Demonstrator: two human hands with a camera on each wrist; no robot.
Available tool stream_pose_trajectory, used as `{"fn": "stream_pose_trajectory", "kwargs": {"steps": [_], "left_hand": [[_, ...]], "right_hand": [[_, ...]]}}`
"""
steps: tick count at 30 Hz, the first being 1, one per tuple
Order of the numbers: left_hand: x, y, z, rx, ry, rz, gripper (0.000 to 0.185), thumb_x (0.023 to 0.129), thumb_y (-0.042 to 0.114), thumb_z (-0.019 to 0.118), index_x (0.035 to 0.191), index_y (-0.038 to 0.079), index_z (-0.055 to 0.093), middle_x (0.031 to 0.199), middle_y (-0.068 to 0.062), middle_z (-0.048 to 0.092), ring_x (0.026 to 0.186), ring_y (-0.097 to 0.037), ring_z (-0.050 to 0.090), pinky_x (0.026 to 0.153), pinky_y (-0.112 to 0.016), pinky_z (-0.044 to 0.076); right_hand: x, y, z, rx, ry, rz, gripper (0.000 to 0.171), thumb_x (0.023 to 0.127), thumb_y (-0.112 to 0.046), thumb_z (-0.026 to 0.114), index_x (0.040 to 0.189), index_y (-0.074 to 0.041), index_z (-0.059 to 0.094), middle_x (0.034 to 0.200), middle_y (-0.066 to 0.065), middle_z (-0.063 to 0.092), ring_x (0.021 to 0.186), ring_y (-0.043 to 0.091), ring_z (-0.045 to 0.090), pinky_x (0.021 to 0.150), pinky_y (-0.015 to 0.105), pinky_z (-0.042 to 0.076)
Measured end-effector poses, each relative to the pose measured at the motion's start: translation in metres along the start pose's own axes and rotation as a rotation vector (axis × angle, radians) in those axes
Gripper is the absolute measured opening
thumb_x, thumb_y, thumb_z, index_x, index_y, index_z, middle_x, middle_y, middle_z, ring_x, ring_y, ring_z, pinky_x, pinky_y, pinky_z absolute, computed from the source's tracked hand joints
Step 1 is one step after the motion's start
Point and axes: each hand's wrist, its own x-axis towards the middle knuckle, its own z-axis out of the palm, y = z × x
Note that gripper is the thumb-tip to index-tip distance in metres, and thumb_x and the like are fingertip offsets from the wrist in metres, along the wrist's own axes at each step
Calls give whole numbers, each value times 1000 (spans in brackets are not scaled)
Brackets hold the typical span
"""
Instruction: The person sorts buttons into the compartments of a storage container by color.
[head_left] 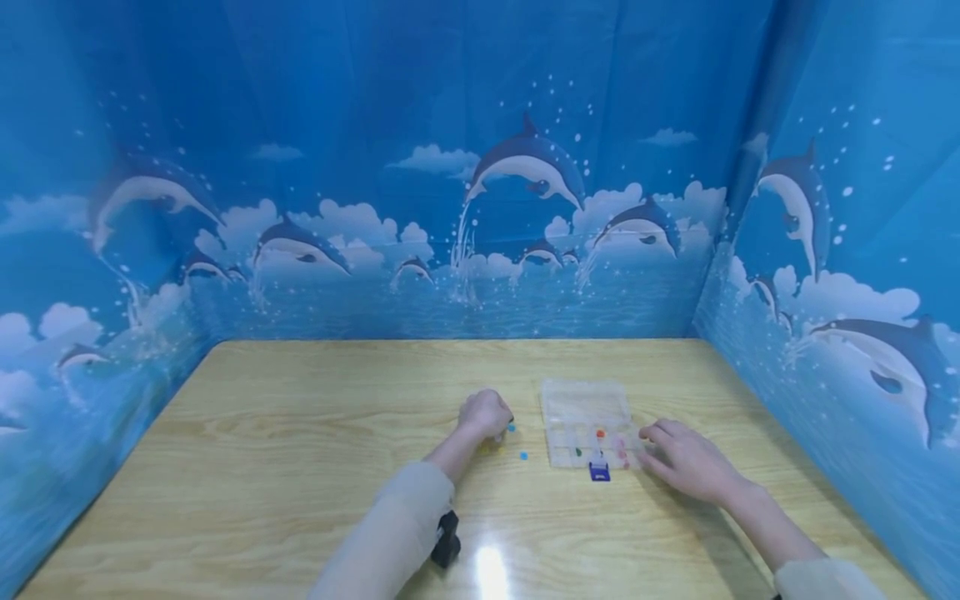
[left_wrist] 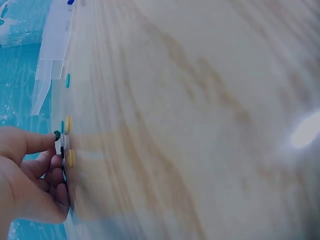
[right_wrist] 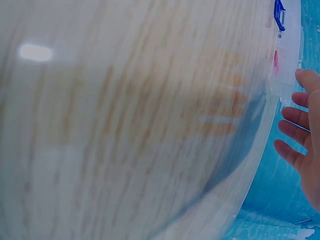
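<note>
My left hand pinches a small dark green button between thumb and forefinger, close over the table left of the box. Around its fingertips lie yellow buttons, a whitish button and a blue button. Another blue button sits nearer the box. The clear plastic compartment box stands with its lid laid back. Inside are a red-orange piece, a green piece and several pink pieces. At the box's right edge, my right hand has loosely spread fingers and holds nothing.
A blue latch juts from the box's front edge. The wood-grain table reaches back to a blue dolphin-print curtain, which also hangs along both sides. A black device is on the left sleeve.
</note>
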Motion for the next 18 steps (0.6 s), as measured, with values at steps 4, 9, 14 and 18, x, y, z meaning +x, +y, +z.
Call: {"fn": "stream_pose_trajectory", "kwargs": {"steps": [4,9,14,18], "left_hand": [[0,-1,-3,-63,-13,-8,21,87,15,60,67,10,63,55,0,56,48,-12,52,69,-31,46],[1,-2,-7,-222,-44,-43,17,88,9,56,72,6,61,64,-3,55,50,-12,48,48,-23,42],[2,-2,-9,-303,-50,-18,10,89,7,57,83,4,64,74,-5,58,57,-13,49,46,-21,40],[1,2,-9,-311,-72,4,9,89,7,57,90,3,65,79,-5,59,58,-13,51,46,-21,42]], "right_hand": [[0,0,0,1,-17,7,33,80,-21,70,103,1,62,95,12,60,84,27,59,75,44,50],[0,1,-1,3,-33,12,33,80,-22,69,103,1,62,95,11,60,84,27,59,76,44,49],[1,2,-1,4,-25,7,33,80,-21,70,102,1,62,94,11,60,84,27,59,76,44,49],[1,2,0,4,-23,6,32,80,-21,70,102,1,62,95,11,60,85,27,59,76,44,49]]}}
